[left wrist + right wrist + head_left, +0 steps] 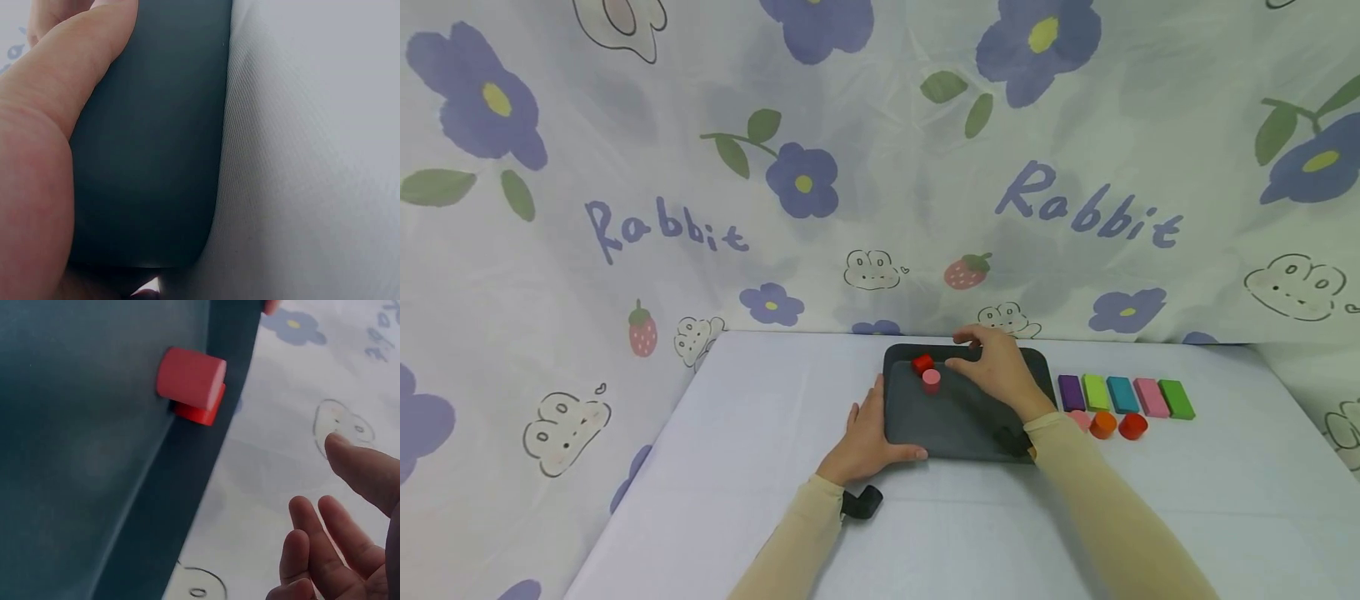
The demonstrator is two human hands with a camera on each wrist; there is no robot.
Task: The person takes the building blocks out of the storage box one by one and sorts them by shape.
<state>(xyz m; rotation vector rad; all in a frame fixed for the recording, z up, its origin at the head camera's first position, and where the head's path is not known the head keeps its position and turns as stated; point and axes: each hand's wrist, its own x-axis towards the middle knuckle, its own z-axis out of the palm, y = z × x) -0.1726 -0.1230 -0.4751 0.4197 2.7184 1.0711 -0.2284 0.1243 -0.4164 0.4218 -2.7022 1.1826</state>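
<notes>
A dark grey tray (917, 425) lies on the white table. At its front left corner my left hand (872, 437) rests with straight fingers along the left side and the thumb along the front edge. My right hand (1002, 373) hovers over the back right of the tray, thumb and fingers apart, holding nothing. Left of it, inside the tray near the back, lies a red block (922, 364). A pink cylinder (931, 382) stands beside it. In the right wrist view the pink cylinder (190, 376) partly hides the red block (201, 414).
Right of the tray is a row of flat blocks: purple (1071, 393), yellow-green (1095, 392), blue (1122, 395), pink (1152, 398) and green (1177, 400). Before them stand a pink cylinder (1081, 419), partly hidden, an orange one (1102, 426) and a red one (1133, 427). A patterned curtain hangs behind.
</notes>
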